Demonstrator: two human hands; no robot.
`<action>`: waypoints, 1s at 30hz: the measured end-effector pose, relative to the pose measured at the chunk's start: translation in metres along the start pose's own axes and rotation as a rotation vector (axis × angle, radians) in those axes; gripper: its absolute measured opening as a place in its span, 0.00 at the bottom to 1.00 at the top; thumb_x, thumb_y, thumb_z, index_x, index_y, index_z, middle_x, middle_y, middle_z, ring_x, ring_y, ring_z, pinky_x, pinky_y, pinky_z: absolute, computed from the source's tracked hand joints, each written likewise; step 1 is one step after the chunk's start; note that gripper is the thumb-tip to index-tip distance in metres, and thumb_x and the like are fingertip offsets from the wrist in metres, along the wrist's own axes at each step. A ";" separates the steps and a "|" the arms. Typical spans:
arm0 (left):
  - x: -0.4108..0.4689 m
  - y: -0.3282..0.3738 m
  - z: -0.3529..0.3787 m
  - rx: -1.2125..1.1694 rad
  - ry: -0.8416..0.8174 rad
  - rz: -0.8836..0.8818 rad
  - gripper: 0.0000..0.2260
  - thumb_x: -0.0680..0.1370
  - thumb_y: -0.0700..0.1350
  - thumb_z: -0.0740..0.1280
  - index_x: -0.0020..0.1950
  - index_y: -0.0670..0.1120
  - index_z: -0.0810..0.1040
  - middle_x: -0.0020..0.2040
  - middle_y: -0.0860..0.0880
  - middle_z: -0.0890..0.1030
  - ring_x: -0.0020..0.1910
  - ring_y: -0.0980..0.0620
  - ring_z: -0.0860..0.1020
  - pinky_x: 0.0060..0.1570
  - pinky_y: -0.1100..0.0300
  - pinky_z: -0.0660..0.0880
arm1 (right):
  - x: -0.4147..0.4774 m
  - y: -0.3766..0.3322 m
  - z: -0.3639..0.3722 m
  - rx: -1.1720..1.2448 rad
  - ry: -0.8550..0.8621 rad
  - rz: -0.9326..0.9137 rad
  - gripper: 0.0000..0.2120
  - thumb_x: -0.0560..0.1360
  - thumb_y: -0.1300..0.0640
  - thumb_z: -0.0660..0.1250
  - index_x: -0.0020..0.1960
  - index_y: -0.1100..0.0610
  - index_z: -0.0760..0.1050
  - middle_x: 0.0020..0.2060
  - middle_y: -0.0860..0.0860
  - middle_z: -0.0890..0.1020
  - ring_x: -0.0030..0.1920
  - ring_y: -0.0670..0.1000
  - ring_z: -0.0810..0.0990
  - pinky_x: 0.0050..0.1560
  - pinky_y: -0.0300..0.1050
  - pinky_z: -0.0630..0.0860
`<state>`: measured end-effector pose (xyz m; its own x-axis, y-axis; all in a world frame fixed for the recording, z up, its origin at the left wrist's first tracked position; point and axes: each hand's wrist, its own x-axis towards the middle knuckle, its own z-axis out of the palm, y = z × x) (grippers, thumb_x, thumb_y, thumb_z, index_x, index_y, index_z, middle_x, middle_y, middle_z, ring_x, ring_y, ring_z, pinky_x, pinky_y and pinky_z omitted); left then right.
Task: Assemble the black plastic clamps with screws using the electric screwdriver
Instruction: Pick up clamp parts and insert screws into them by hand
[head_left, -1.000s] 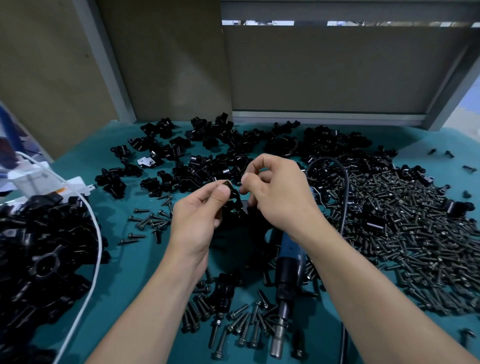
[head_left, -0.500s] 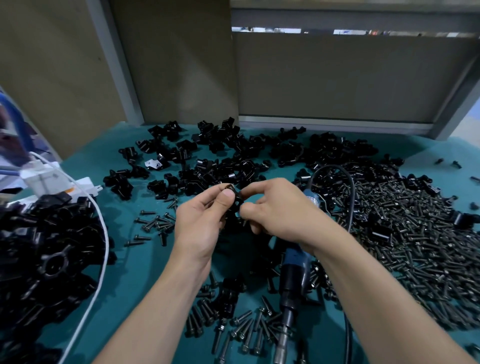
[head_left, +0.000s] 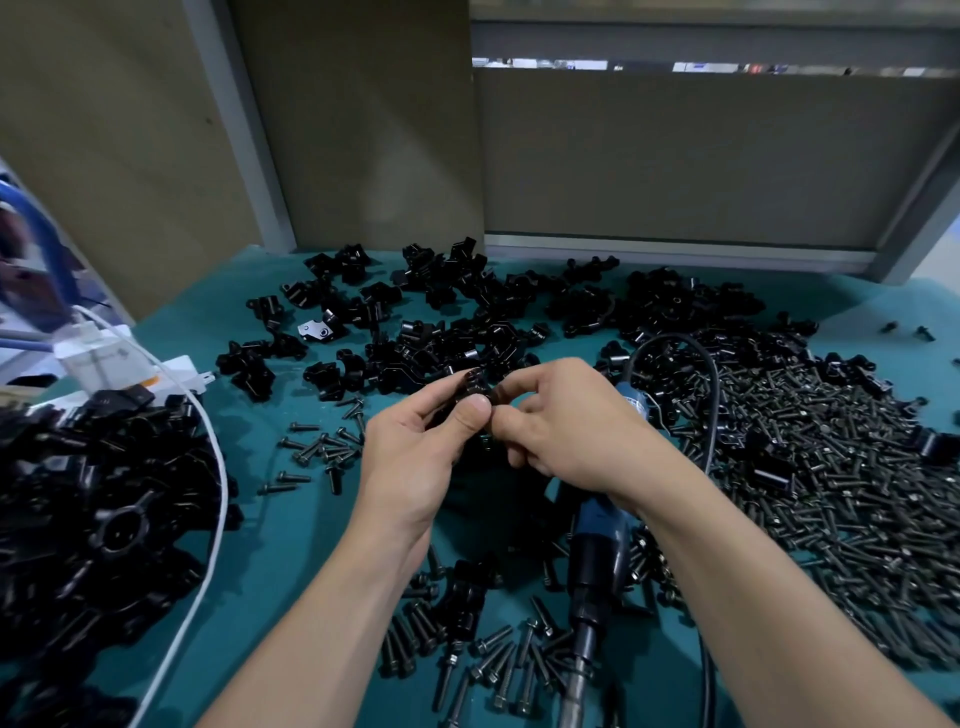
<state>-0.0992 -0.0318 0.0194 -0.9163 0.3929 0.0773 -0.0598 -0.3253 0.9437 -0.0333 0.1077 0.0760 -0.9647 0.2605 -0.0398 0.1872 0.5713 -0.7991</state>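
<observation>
Above the middle of the teal table, my left hand (head_left: 415, 457) and my right hand (head_left: 566, 426) meet around one black plastic clamp (head_left: 475, 387). Thumb and fingers of both hands pinch it; most of the clamp is hidden between them, and I cannot tell whether a screw sits in it. The blue electric screwdriver (head_left: 597, 561) lies on the table under my right wrist, tip pointing toward me, its black cable (head_left: 714, 395) looping away behind. Loose clamps (head_left: 467, 332) are scattered across the back of the table.
A big heap of dark screws (head_left: 831, 467) covers the right side. Smaller groups of screws (head_left: 322, 452) lie left of my hands and near the front edge. A pile of black parts (head_left: 98, 519) fills the left, crossed by a white cable (head_left: 208, 467). Grey panels close off the back.
My right hand has closed in against the left, fingers curling down onto the clamp. The view has tilted down slightly; the screwdriver has not moved.
</observation>
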 end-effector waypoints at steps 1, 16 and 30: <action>0.000 0.001 -0.001 -0.008 -0.009 -0.015 0.25 0.67 0.50 0.77 0.62 0.46 0.84 0.50 0.47 0.89 0.46 0.55 0.86 0.44 0.67 0.79 | 0.000 0.000 0.000 0.002 -0.005 -0.006 0.04 0.79 0.52 0.70 0.47 0.51 0.82 0.29 0.49 0.84 0.22 0.41 0.72 0.31 0.41 0.71; 0.004 -0.005 -0.003 0.094 0.046 0.031 0.31 0.64 0.56 0.78 0.65 0.46 0.84 0.52 0.49 0.87 0.37 0.57 0.76 0.38 0.66 0.74 | 0.003 0.003 -0.008 0.497 0.169 -0.083 0.08 0.71 0.68 0.78 0.37 0.58 0.83 0.30 0.55 0.83 0.27 0.50 0.80 0.27 0.38 0.73; 0.001 -0.001 -0.003 0.229 0.013 0.152 0.21 0.67 0.52 0.78 0.59 0.53 0.86 0.54 0.53 0.88 0.56 0.53 0.85 0.60 0.54 0.80 | 0.002 0.007 -0.007 0.505 0.188 -0.063 0.08 0.73 0.64 0.79 0.37 0.57 0.84 0.30 0.55 0.82 0.26 0.47 0.76 0.27 0.35 0.72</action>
<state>-0.1011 -0.0332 0.0175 -0.9130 0.3432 0.2205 0.1680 -0.1763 0.9699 -0.0329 0.1179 0.0747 -0.9125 0.3993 0.0885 -0.0271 0.1570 -0.9872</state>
